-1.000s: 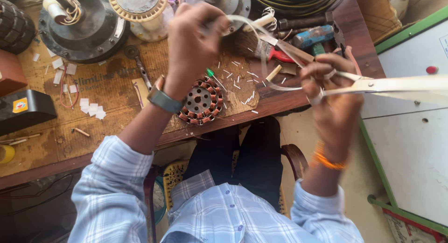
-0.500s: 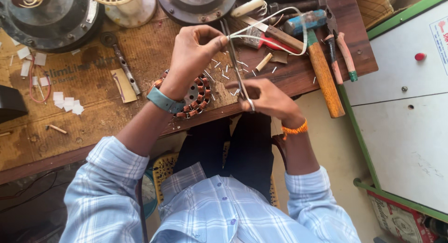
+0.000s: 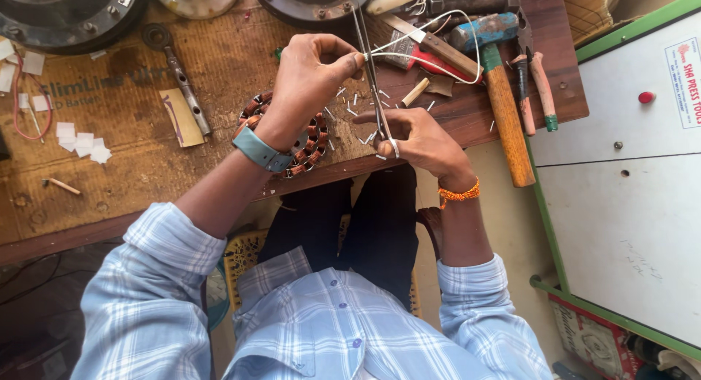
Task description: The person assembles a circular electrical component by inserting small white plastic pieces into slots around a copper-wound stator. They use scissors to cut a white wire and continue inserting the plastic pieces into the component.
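Since half a second ago both hands have barely shifted, though the scissors now stand more upright in the frame and the hammer, then at the right edge of the bench, lies in much the same spot. At the centre, the right hand [image 3: 420,139] is closed around the handles of the scissors [image 3: 374,81], whose long blades run up toward the top of the frame and appear nearly shut, as far as the view shows. Just left of it, the left hand [image 3: 310,77] pinches the end of a thin white sleeved wire [image 3: 445,31] between thumb and forefinger, right at the blades; the wire loops away to the upper right. Beneath the left wrist sits the stator [image 3: 288,135] with its copper-coloured coils, near the bench's front edge. Short white offcuts [image 3: 350,106] lie scattered around both hands, which suggests a good deal of trimming is done, while the piece in the fingers is not yet visibly cut through. Outward, the wooden bench [image 3: 109,168] has open room to the lower left, apart from small white paper squares [image 3: 80,143]. To the right the hammer [image 3: 500,95] and pliers [image 3: 537,81] crowd the corner, and round motor housings [image 3: 66,15] line the top edge, leaving little free room there.
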